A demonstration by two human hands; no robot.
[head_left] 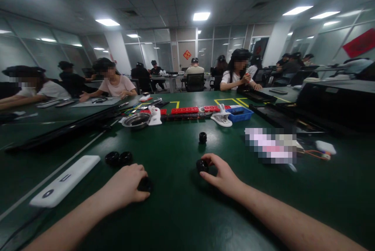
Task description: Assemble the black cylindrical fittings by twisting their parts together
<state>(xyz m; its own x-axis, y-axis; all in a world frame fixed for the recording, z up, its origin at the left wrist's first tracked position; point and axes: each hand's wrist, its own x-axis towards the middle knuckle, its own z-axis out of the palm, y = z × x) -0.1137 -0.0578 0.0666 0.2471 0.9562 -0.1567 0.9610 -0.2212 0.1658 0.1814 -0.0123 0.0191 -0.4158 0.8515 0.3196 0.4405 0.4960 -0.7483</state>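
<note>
Watching remotely, I note: right hand (221,173) narrowed, thumb and fingers around a short black cylinder (202,166). Left hand (127,184) curled around a second black piece (145,184), mostly covered; grip firmness I cannot tell. Paired black cylinders (118,158) sit just beyond the left hand; a lone black cylinder (202,137) beyond the right. Green tabletop (175,219) beneath both.

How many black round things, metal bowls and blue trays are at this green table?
Black round things: 5, counting one in the left hand and one in the right hand
Metal bowl: 1
Blue tray: 1
Total: 7
</note>
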